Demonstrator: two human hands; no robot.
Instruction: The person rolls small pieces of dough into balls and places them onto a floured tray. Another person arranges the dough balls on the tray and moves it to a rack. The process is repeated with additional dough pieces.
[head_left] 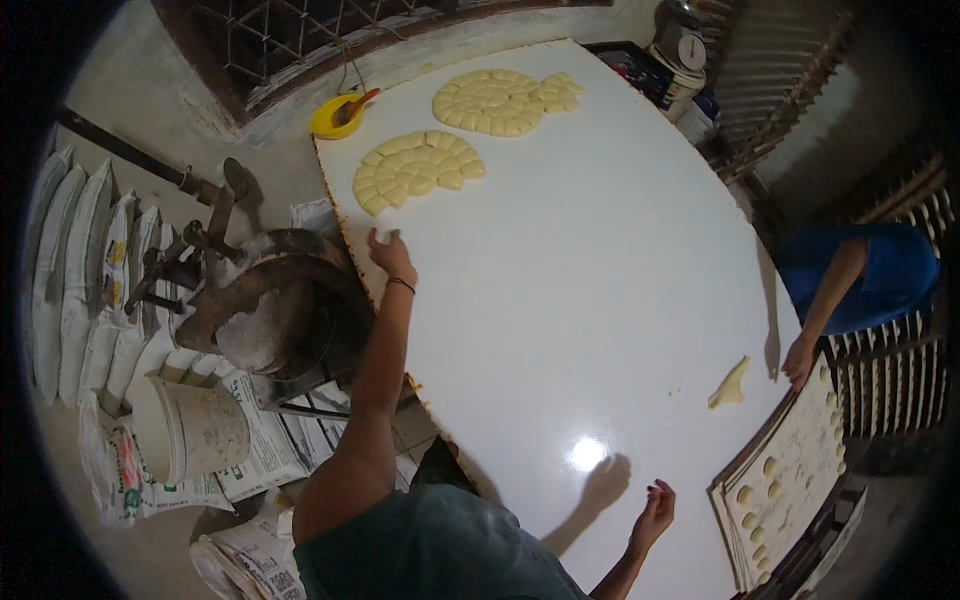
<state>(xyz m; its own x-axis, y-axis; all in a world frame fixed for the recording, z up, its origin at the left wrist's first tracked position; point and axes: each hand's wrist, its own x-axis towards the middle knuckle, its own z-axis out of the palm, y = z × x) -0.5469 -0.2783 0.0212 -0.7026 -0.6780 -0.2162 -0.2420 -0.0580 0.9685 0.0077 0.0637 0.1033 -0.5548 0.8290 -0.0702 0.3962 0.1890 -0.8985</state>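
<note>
My left hand (393,256) reaches over the left edge of the white table (570,270), thumb and fingers apart with nothing in them. Just beyond its fingertips lies a flat cluster of pale dough pieces (415,168), pressed together, with a ragged near side. A second, rounder cluster of dough pieces (490,103) lies farther back, a smaller group joined at its right. Low at the right, my right hand (655,510) hovers by the table, fingers loosely bent and apart, holding nothing I can see. A strip of dough (729,385) rests beyond it.
A co-worker's hand (798,362) touches stacked boards (800,455) bearing small dough rounds at the right. At the table's far left corner sits a yellow bowl (335,118) with a red-handled brush. Left are a mixing machine (270,300), a white bucket (190,430) and sacks (85,270).
</note>
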